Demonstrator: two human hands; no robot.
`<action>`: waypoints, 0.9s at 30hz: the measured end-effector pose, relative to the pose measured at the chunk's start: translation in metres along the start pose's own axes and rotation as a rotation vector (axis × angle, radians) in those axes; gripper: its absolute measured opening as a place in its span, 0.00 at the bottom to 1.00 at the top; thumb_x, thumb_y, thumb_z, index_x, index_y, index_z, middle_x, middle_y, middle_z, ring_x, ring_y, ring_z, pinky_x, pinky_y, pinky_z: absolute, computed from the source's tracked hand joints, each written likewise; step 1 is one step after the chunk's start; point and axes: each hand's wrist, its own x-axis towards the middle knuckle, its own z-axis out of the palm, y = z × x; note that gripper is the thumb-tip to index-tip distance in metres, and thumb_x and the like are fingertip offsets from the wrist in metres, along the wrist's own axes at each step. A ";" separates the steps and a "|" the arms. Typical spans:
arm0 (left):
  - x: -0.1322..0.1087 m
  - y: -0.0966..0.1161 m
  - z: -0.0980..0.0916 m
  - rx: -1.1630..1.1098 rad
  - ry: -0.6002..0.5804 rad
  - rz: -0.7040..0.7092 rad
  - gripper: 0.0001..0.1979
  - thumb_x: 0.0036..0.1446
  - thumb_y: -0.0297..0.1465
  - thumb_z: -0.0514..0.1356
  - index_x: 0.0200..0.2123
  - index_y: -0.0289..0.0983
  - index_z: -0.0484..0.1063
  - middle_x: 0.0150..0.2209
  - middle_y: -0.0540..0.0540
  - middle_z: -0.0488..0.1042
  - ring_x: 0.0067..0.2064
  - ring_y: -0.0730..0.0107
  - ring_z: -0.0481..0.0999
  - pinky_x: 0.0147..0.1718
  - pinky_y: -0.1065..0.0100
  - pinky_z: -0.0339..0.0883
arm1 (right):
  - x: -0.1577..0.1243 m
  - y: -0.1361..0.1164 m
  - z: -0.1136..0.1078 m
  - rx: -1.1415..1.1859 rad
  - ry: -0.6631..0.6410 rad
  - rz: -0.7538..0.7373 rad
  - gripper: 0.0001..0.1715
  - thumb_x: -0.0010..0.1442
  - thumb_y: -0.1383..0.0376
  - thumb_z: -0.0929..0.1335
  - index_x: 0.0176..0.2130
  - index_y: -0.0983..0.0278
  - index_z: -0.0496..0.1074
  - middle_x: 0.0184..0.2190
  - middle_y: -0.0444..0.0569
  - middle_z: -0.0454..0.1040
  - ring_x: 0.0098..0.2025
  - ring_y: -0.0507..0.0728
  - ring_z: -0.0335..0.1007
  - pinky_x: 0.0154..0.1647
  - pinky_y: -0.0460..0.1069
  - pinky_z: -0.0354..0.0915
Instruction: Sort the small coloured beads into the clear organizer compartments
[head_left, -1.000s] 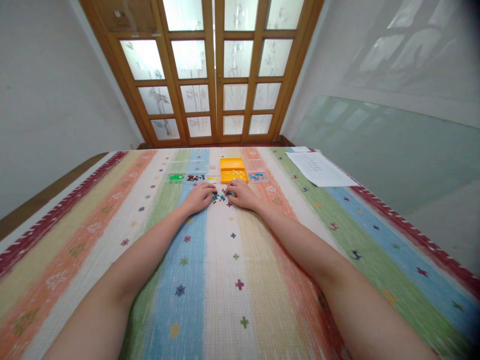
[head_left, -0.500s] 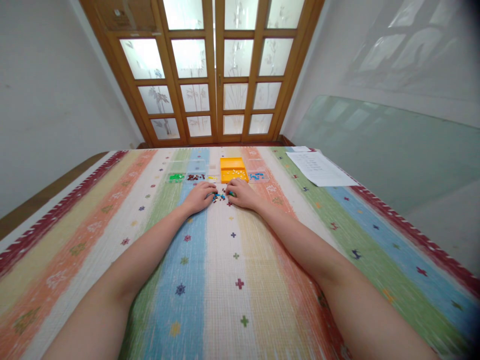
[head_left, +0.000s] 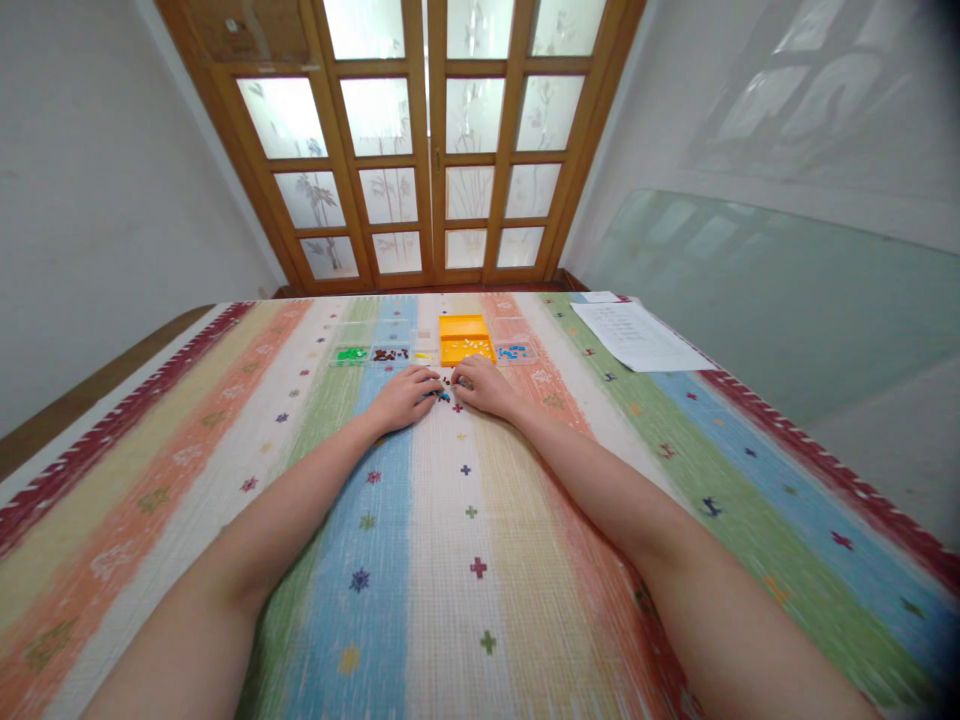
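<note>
Small mixed pieces (head_left: 443, 396), blue and dark ones among them, lie in a loose pile on the striped tablecloth between my hands. My left hand (head_left: 407, 398) reaches over the pile from the left, its fingers curled down and partly covering the pieces. Close by on the right, my right hand (head_left: 482, 386) rests with its fingers bent and pressed together. What either set of fingertips grips is too small to name. Just beyond my right hand stands an open orange box (head_left: 463, 326) with small white pieces in its near part.
Clear plastic boxes flank the orange one, holding green pieces (head_left: 351, 354), dark red pieces (head_left: 390, 355), yellow pieces (head_left: 422, 357) and blue pieces (head_left: 513, 352). A printed sheet (head_left: 637, 338) lies at the far right of the striped tablecloth (head_left: 442, 600). Wooden glazed doors (head_left: 431, 200) stand behind.
My left hand has shifted slightly to the right, over the pile, and now hides more of the pieces. My right hand stays in nearly the same place.
</note>
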 end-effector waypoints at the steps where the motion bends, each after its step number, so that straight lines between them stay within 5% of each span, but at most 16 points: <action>1: 0.000 0.000 0.000 0.004 -0.001 0.003 0.16 0.68 0.29 0.57 0.54 0.43 0.79 0.58 0.43 0.75 0.62 0.54 0.70 0.66 0.48 0.64 | 0.000 0.002 0.000 0.032 0.031 0.035 0.05 0.62 0.70 0.70 0.38 0.63 0.78 0.40 0.50 0.78 0.45 0.59 0.70 0.49 0.52 0.63; 7: 0.002 0.004 -0.001 0.029 -0.004 -0.002 0.14 0.68 0.30 0.56 0.52 0.42 0.79 0.58 0.42 0.76 0.62 0.54 0.71 0.65 0.48 0.64 | 0.003 0.017 -0.004 0.131 0.230 0.265 0.08 0.62 0.68 0.66 0.38 0.63 0.76 0.36 0.49 0.79 0.37 0.57 0.71 0.41 0.50 0.65; 13: 0.004 0.010 -0.002 -0.008 -0.050 0.012 0.16 0.69 0.30 0.56 0.54 0.43 0.79 0.57 0.43 0.77 0.61 0.55 0.72 0.65 0.49 0.63 | 0.002 0.036 -0.006 0.154 0.362 0.342 0.10 0.61 0.68 0.65 0.39 0.64 0.76 0.39 0.51 0.80 0.40 0.59 0.73 0.45 0.53 0.68; 22: 0.004 0.009 0.002 -0.010 -0.079 0.025 0.18 0.70 0.33 0.55 0.58 0.42 0.77 0.58 0.41 0.77 0.62 0.54 0.71 0.65 0.50 0.63 | 0.003 0.047 -0.002 0.201 0.418 0.389 0.18 0.65 0.68 0.64 0.52 0.65 0.76 0.48 0.55 0.80 0.48 0.61 0.76 0.55 0.57 0.69; 27: 0.004 0.008 0.004 -0.032 -0.070 0.015 0.19 0.71 0.32 0.53 0.57 0.41 0.78 0.58 0.41 0.78 0.61 0.55 0.72 0.65 0.49 0.64 | 0.002 0.042 0.000 0.187 0.413 0.390 0.17 0.64 0.68 0.64 0.49 0.65 0.77 0.48 0.55 0.80 0.49 0.62 0.76 0.56 0.58 0.70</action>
